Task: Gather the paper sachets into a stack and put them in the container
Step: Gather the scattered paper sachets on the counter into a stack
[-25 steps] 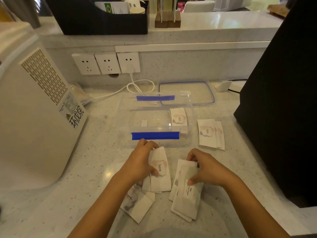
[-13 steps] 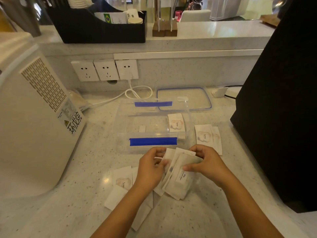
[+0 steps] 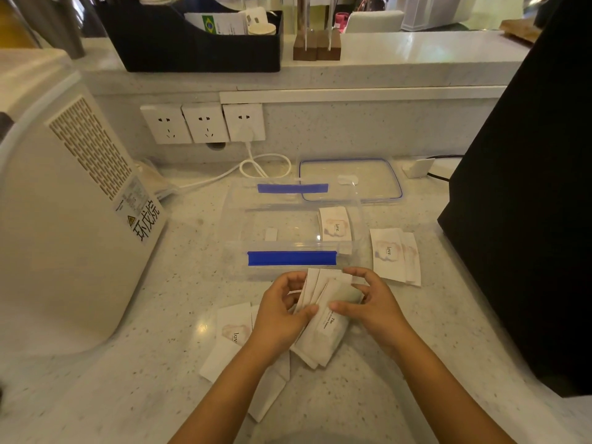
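Both hands gripped a fanned bundle of paper sachets (image 3: 323, 318) above the speckled counter (image 3: 153, 363): the left hand (image 3: 282, 312) pinched its left edge, the right hand (image 3: 371, 302) its right. Just beyond the fingertips stood the clear container (image 3: 291, 232) with blue clips, one sachet (image 3: 334, 224) inside. Loose sachets (image 3: 232, 334) lay under the left wrist; two more (image 3: 394, 254) sat beyond the right hand, near a black appliance (image 3: 528, 187). The lid (image 3: 350, 179) lay behind the container.

I see speckled counter (image 3: 153, 373) carrying clear container (image 3: 243, 267), lid (image 3: 381, 184) behind it, loose sachets (image 3: 389, 254) right, more sachets (image 3: 234, 328) front-left, white appliance (image 3: 64, 238) far left.
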